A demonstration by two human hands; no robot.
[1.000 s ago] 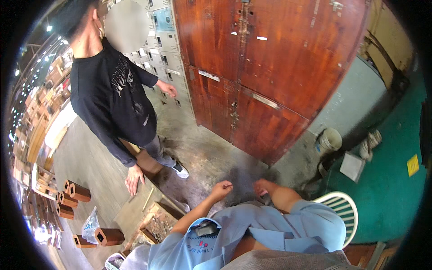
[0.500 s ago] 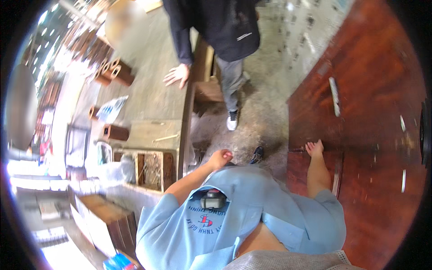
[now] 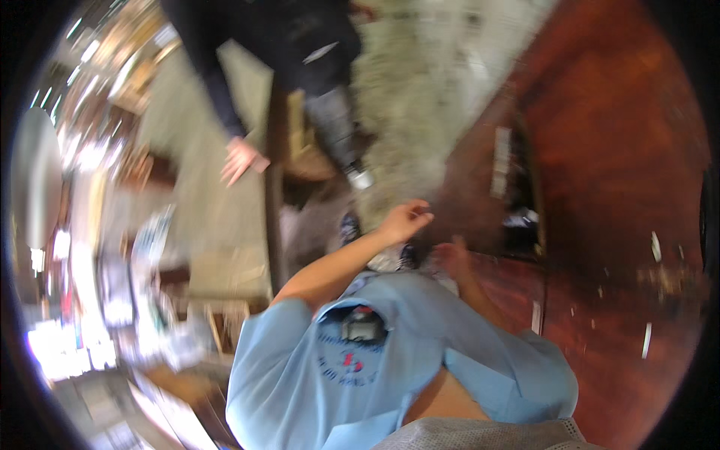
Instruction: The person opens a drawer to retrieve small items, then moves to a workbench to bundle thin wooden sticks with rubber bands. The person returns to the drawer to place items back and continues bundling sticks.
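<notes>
A large polished red-brown wooden cabinet (image 3: 615, 135) fills my right side. One of its panels (image 3: 480, 169), smeared by motion, stands out from the front, and a dark gap beside it shows something pale inside. My left hand (image 3: 405, 219) is in front of my body, loosely bent with fingers partly apart and nothing in them, near that panel. Lower and closer to me, my right hand (image 3: 450, 259) is blurred beside the panel's near edge. Whether it touches the wood is hard to tell.
On the left is a long wooden workbench (image 3: 229, 259), where a person in dark clothes (image 3: 300, 37) leans with a hand (image 3: 244, 159) on its top. Blurred wooden pieces and clear plastic (image 3: 184, 341) lie along the bench. Concrete floor (image 3: 397, 97) runs between bench and cabinet.
My view has turned, blurring much of it. A cabinet panel has come open, showing a dark gap. My left hand moved forward and right; my right hand moved left, off the cabinet front.
</notes>
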